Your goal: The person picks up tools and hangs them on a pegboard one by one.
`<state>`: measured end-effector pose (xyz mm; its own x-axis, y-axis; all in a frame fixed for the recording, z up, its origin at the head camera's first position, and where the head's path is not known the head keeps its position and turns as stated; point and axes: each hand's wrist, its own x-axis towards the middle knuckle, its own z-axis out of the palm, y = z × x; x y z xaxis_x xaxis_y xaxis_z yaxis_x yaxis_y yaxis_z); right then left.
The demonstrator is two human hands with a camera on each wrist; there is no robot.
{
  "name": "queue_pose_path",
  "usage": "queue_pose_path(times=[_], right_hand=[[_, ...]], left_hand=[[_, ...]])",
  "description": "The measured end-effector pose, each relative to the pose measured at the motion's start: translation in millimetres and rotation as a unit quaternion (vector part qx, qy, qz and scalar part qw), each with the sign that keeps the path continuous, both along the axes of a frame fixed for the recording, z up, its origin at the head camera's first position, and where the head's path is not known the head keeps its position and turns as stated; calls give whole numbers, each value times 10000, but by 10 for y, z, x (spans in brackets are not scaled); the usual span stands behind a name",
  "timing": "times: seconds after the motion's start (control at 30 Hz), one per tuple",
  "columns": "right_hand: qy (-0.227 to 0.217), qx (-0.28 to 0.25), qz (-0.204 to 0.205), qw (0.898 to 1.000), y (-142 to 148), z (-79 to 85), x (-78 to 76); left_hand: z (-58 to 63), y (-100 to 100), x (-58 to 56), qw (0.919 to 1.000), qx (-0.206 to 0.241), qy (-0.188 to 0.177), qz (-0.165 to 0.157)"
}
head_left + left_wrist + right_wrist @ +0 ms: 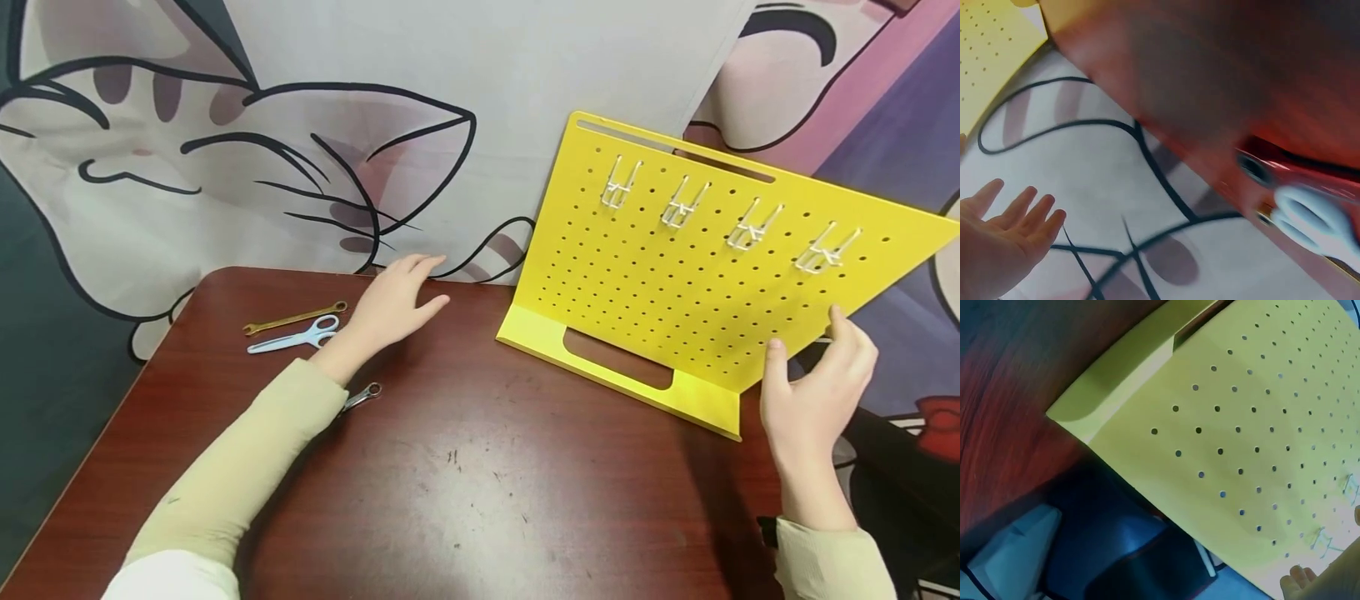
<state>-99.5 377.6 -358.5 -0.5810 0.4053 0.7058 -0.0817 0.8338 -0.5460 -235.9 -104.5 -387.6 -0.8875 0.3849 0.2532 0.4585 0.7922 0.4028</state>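
Observation:
A yellow pegboard (pixel 675 275) stands tilted on its folded base at the table's back right, with several white wire hooks (pixel 678 212) along its upper part. My right hand (pixel 817 396) is at the board's right edge, thumb and fingers spread apart; whether it touches the board I cannot tell. My left hand (pixel 393 304) is over the back of the table, fingers extended, holding nothing. Beside its wrist lie light-blue scissors (pixel 300 336) and a gold-coloured wrench (pixel 296 319). A silver wrench (pixel 363 396) is partly hidden under my left sleeve.
The dark red-brown table (pixel 465 500) has scuff marks near its middle. A cloth with cartoon cats (pixel 300 192) hangs right behind its back edge. Dark objects (pixel 1141 544) stand beyond the table's right side, below the board.

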Motion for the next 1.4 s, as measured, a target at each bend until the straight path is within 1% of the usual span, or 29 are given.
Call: queue_pose_path(times=[0.1,0.23,0.4,0.5,0.6,0.7,0.8,0.87,1.0,1.03,1.13,1.2,1.27,1.33,1.4], right_hand=[[36,-428,-163,9989,57,-20,-30],[171,-1063,-365,9935,93,-13,-55],[229,-1428,-566,9879,200,-60,-95],[152,-1860,-719,9798,226,-68,-108],[104,-2376,-821,9678,230,-68,-126],[30,-2716,-869,9585,239,-85,-136],[85,-3117,-782,9469,263,-109,-156],[199,-3440,-673,9364,286,-126,-183],[554,-4105,-477,9089,322,-164,-268],[611,-4213,-462,9037,328,-171,-291],[716,-4455,-471,8912,332,-183,-360],[722,-4566,-500,8853,329,-187,-414],[726,-4628,-561,8817,326,-196,-473],[752,-4634,-658,8805,321,-209,-535],[833,-4571,-796,8819,319,-226,-591]], left_hand=[[8,200,-71,9999,1,51,-136],[9,471,-142,9995,120,8,-276],[-21,764,-230,9985,383,-211,-339],[-44,913,-285,9967,654,-389,-266],[-49,1052,-327,9925,1063,-585,-128],[-50,1183,-364,9837,1623,-768,-13],[-61,1305,-409,9706,2221,-929,50],[-68,1380,-437,9602,2587,-1052,74],[-77,1519,-493,9422,3083,-1306,152],[-79,1552,-506,9377,3192,-1361,165],[-79,1626,-537,9298,3367,-1457,289],[-73,1653,-547,9255,3465,-1476,407],[-69,1662,-554,9221,3538,-1474,537],[-66,1657,-558,9200,3584,-1449,642],[-63,1643,-560,9179,3641,-1413,700]])
